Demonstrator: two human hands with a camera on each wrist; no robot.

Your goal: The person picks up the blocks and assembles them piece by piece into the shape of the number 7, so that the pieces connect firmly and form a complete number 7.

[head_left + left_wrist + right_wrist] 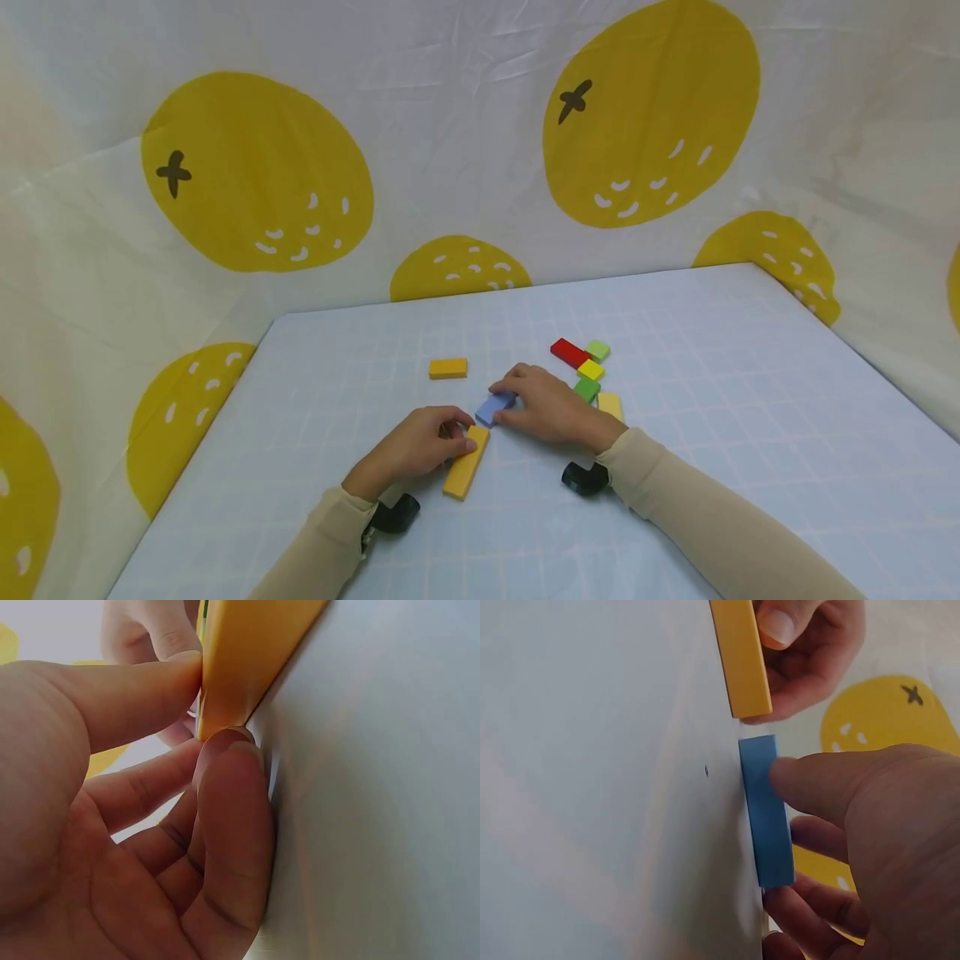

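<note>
A long orange block [461, 479] lies flat on the table, slanting toward a shorter blue block [492, 409]. My left hand [416, 446] holds the orange block near its far end, the thumb on its upper face and the other fingers curled at its side and end. My right hand [553, 407] pinches the blue block between thumb and fingers. In the right wrist view a small gap separates the blue block [766, 814] from the orange block [742, 667]. The left wrist view shows the orange block [251, 656] close up; the blue block is hidden there.
Another orange block [447, 368] lies farther back. Behind and right of my right hand are a red block [570, 352], a light green block [598, 349], a yellow block [591, 369], a green block [587, 389] and a pale yellow block [611, 405]. A fruit-patterned curtain [450, 167] surrounds the table.
</note>
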